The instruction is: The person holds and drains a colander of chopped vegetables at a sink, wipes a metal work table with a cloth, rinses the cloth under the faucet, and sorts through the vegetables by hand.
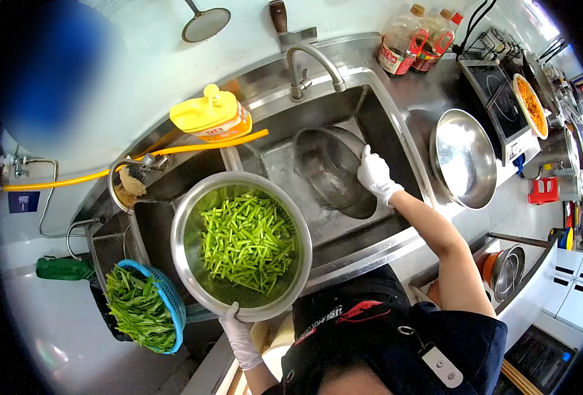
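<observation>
My left hand (240, 336), in a white glove, grips the near rim of a large metal colander (178, 247). Short-cut green vegetable stems (247, 243) lie inside it. The colander rests over the near edge of the sink, left of the middle. In the right basin of the sink (285, 174), a metal bowl (328, 168) sits tilted, and my gloved right hand (377, 174) holds its right rim. The fingers on the bowl's inner side are partly hidden. A curved faucet (318, 56) stands behind the bowl.
Leafy greens (140, 313) fill a blue basket (173, 309) at left. A yellow jug (211, 115) and yellow hose (74, 181) are behind the sink. On the right counter are a steel bowl (466, 158), sauce bottles (400, 43) and an induction cooker (495, 95).
</observation>
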Tool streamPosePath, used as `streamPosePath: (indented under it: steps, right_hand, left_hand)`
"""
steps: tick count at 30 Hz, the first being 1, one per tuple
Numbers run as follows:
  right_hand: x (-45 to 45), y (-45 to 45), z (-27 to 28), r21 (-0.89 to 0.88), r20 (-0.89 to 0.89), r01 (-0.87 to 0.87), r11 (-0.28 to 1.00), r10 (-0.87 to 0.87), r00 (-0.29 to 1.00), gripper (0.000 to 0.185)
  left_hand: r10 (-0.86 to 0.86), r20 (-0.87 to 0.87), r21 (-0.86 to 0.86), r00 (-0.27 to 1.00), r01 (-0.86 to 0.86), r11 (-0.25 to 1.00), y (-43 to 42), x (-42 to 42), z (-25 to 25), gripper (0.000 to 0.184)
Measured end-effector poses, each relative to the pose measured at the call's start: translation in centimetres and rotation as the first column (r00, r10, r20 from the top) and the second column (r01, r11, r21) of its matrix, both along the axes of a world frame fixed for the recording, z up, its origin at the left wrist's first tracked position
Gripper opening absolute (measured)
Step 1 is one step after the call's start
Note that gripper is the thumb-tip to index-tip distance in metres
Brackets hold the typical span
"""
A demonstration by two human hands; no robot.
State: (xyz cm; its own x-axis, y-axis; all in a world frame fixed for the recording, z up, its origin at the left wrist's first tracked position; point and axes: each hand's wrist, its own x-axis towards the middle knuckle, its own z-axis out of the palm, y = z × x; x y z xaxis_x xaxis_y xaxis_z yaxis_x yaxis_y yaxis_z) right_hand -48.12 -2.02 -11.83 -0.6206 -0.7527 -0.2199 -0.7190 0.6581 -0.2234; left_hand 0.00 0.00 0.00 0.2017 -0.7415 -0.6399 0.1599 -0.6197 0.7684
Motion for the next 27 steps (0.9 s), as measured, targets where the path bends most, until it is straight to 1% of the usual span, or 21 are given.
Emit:
streamPosePath:
  steps: [1, 2, 3, 5, 8, 11, 12, 14, 15, 16, 17, 19, 20, 21, 23, 26, 27]
  right_hand:
    - [0.6, 0.1, 0.9, -0.002, -0.098, -0.064, 0.998, 0.063, 0.993, 0.060]
    - [1.0, 0.2, 1.3, -0.019, -0.145, -0.108, 0.994, 0.105, 0.984, 0.057]
    - [2.1, 0.6, 2.7, -0.001, -0.157, -0.160, 0.987, 0.158, 0.975, 0.059]
    - [2.4, 1.6, 1.8, -0.098, -0.331, -0.336, 0.937, 0.288, 0.899, 0.062]
    - [2.5, 2.0, 2.5, -0.164, -0.401, -0.423, 0.891, 0.332, 0.854, 0.064]
    - [2.2, 2.5, 3.8, -0.166, -0.361, -0.363, 0.917, 0.286, 0.887, 0.066]
    - [2.3, 2.7, 4.8, -0.167, -0.355, -0.375, 0.912, 0.300, 0.886, 0.070]
    - [2.1, 3.0, 5.7, -0.134, -0.387, -0.402, 0.906, 0.326, 0.863, 0.067]
    - [2.1, 3.1, 6.1, -0.117, -0.402, -0.414, 0.903, 0.338, 0.851, 0.066]
    - [2.0, 3.3, 6.9, -0.102, -0.364, -0.410, 0.906, 0.349, 0.864, 0.066]
    - [2.0, 3.5, 7.3, -0.138, -0.359, -0.398, 0.907, 0.328, 0.873, 0.066]
    - [1.9, 4.0, 7.6, -0.209, -0.350, -0.375, 0.903, 0.289, 0.891, 0.066]
    - [1.6, 4.2, 7.4, -0.231, -0.283, -0.329, 0.915, 0.261, 0.923, 0.067]
    - [1.6, 4.4, 7.5, -0.300, -0.246, -0.284, 0.911, 0.214, 0.945, 0.067]
    - [1.6, 5.0, 7.8, -0.318, -0.203, -0.233, 0.919, 0.174, 0.964, 0.069]
    - [1.5, 5.9, 7.6, -0.285, -0.218, -0.210, 0.935, 0.150, 0.964, 0.072]
    - [1.5, 6.2, 8.1, -0.272, -0.223, -0.205, 0.940, 0.146, 0.964, 0.073]
  left_hand:
    - [-0.007, 0.012, 0.009, 1.000, 0.007, 1.000, -0.3, -0.7, 0.6, 0.039]
    - [-0.014, 0.024, 0.018, 1.000, 0.013, 1.000, -0.4, -1.1, 0.7, 0.038]
    - [-0.025, 0.024, 0.009, 0.999, 0.025, 1.000, -0.2, -0.2, 0.8, 0.037]
    - [-0.050, 0.050, 0.003, 0.998, 0.049, 0.999, -0.3, 0.7, 0.1, 0.036]
    - [-0.039, 0.038, 0.003, 0.999, 0.039, 0.999, -0.6, 2.3, -1.4, 0.034]
    - [0.018, 0.016, -0.035, 1.000, -0.018, 0.999, -0.4, 1.1, -1.5, 0.014]
    - [-0.017, 0.044, -0.058, 0.999, 0.019, 0.998, -0.3, 1.2, -1.7, 0.014]
    - [-0.087, 0.104, -0.098, 0.991, 0.098, 0.990, 0.1, 1.8, -2.4, 0.014]
    - [-0.098, 0.085, -0.091, 0.992, 0.105, 0.990, 0.1, 2.2, -2.8, 0.019]
    - [-0.108, 0.064, -0.084, 0.992, 0.113, 0.990, 0.0, 2.7, -3.1, 0.025]
    - [-0.117, 0.044, -0.078, 0.992, 0.120, 0.990, 0.0, 3.1, -3.4, 0.031]
    - [-0.118, 0.063, -0.061, 0.991, 0.121, 0.991, -0.2, 2.9, -2.7, 0.029]
    - [-0.117, 0.073, -0.054, 0.990, 0.121, 0.991, -0.2, 2.7, -2.3, 0.029]
    - [-0.096, 0.067, -0.062, 0.993, 0.100, 0.993, -0.3, 2.4, -1.7, 0.028]
    - [-0.055, 0.052, -0.084, 0.997, 0.059, 0.995, -0.6, 1.6, -0.5, 0.028]
    - [-0.066, 0.098, -0.076, 0.993, 0.074, 0.994, -0.9, 1.5, 0.7, 0.027]
    - [-0.072, 0.075, -0.082, 0.995, 0.078, 0.994, -0.9, 1.7, 0.6, 0.027]
